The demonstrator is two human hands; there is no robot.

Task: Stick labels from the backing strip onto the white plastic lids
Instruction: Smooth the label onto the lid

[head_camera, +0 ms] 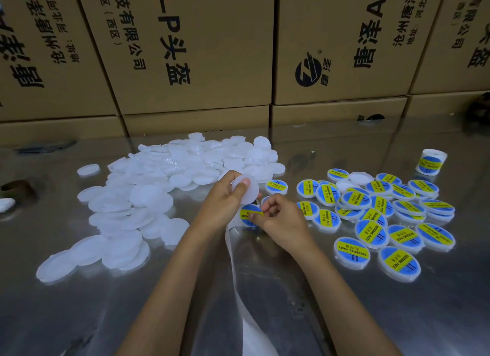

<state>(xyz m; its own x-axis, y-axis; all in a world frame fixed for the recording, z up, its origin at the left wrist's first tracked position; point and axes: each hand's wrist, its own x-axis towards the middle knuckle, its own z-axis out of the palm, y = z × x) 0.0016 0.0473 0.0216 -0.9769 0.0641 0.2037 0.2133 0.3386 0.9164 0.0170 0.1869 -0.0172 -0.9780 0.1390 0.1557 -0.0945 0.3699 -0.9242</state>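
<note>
My left hand (225,199) grips a bare white plastic lid (250,192), thumb pressed on its face. Just below it my right hand (281,218) pinches the edge of a round blue-and-yellow label (249,214) that sits on the white backing strip (236,271). The strip trails down toward me between my forearms. A large heap of unlabelled white lids (159,186) lies to the left. Several labelled lids (381,215) are spread out on the right.
The work surface is a shiny metal table (318,302). A roll of labels (431,162) stands at the far right. Stacked cardboard boxes (198,51) wall off the back. A dark ring-shaped object (17,188) sits at the left edge.
</note>
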